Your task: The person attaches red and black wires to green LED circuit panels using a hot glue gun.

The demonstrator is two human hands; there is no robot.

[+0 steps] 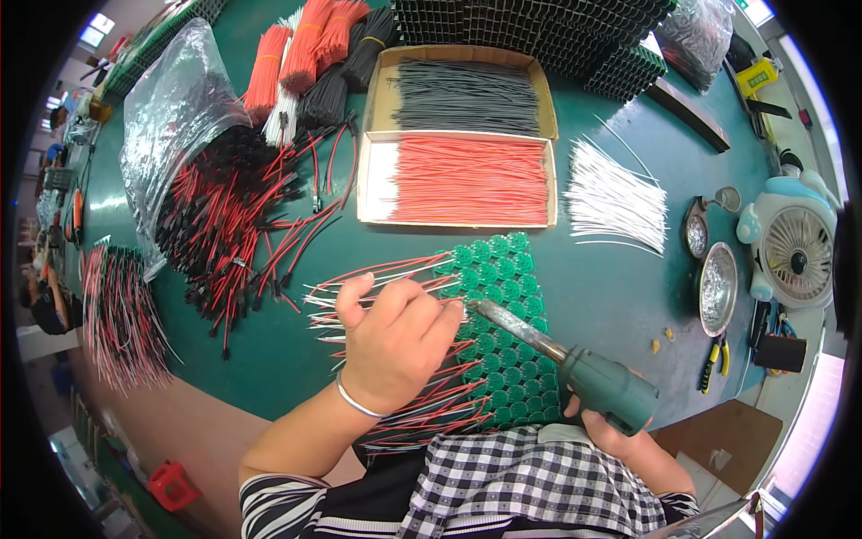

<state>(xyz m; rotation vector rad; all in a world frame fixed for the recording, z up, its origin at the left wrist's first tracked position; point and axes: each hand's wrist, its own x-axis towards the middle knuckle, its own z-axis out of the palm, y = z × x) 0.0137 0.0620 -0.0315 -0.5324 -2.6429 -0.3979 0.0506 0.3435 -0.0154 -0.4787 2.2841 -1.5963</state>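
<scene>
My left hand point(391, 337) is closed in a pinch on a wire over the left part of a green circuit board panel point(507, 337) made of round boards. Its fingers hide most of that wire. Red and white wires point(431, 404) stick out leftward from the panel, above and below the hand. My right hand point(611, 436) grips a soldering iron point(611, 388) by its thick dark green handle. The iron slants up and left across the panel, its tip close to my left fingertips. Whether the tip touches the wire is too small to tell.
Beyond the panel lie a box of red wires point(471, 180), a box of black wires point(467, 97) and loose white wires point(618, 198). Connector wires point(229, 225) spill from a plastic bag point(171, 108) at left. On the right are a metal dish point(717, 289), pliers point(709, 366) and a fan point(796, 247).
</scene>
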